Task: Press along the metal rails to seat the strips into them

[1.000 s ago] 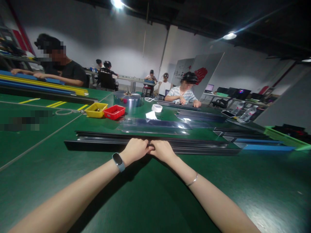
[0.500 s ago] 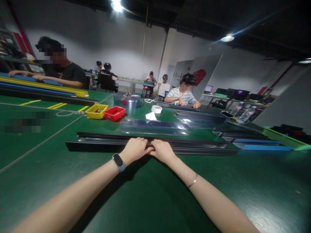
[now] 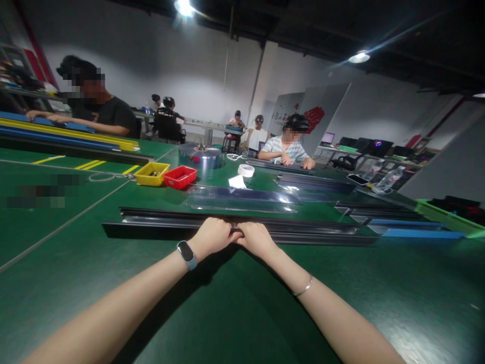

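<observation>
A long black channel-shaped profile [image 3: 151,230] lies crosswise on the green table in front of me. Near its middle, my left hand [image 3: 212,236] grips the near wall, with the fingers bent over into the channel. Close beside it, my right hand [image 3: 257,238] holds the same wall in the same way, and the two thumbs meet on the near side. The fingertips are hidden inside the channel, so I cannot tell whether anything small is under them. Clear plastic strips [image 3: 242,198] lie just beyond the profile.
Past the strips are a yellow bin [image 3: 152,175], a red bin [image 3: 180,178], a tape roll [image 3: 246,171] and a large film roll [image 3: 200,155]. Blue and black profiles [image 3: 420,232] and a green basket [image 3: 447,217] lie right. Co-workers sit across the table [image 3: 288,283] and at left.
Both hands stay on the profile at nearly the same spot. The view has shifted slightly, and my right hand and forearm sit a little further right and lower.
</observation>
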Available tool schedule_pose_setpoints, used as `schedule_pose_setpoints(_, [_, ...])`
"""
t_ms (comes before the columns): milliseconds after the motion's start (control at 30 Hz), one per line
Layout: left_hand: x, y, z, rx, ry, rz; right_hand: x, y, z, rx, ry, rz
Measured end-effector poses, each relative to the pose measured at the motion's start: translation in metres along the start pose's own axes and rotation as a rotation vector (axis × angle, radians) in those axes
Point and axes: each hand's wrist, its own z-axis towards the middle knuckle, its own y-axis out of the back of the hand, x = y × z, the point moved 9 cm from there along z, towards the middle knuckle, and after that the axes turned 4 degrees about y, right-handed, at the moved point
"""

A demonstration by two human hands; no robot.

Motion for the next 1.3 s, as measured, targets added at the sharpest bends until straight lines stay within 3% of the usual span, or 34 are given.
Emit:
schedule_pose_setpoints(167, [0.0, 0.003, 0.0, 0.014, -0.015, 0.03, 0.001, 0.006, -0.003, -0.053, 0.006, -0.022])
schedule_pose_setpoints(433, [0.011, -0.001, -0.001, 0.091, -0.012, 0.06, 0.0, 0.006, -0.004, -0.029, -0.004, -0.055])
schedule_pose_setpoints(700, [-0.001, 0.004, 0.001, 0.032, -0.045, 0.003, -0.001, 0.001, -0.003, 0.031, 0.006, -0.056])
schedule_pose_setpoints(833, [-0.004, -0.001, 0.001, 0.049, -0.049, -0.003, 0.0, 0.006, -0.005, -0.011, 0.004, -0.056])
schedule_pose_setpoints(1067, [0.002, -0.001, -0.001, 0.09, -0.052, 0.01, -0.002, 0.015, -0.008, -0.042, -0.026, -0.062])
schedule_pose_setpoints(1300, [0.003, 0.001, 0.001, 0.072, -0.029, 0.012, -0.006, 0.006, -0.005, 0.028, -0.036, -0.057])
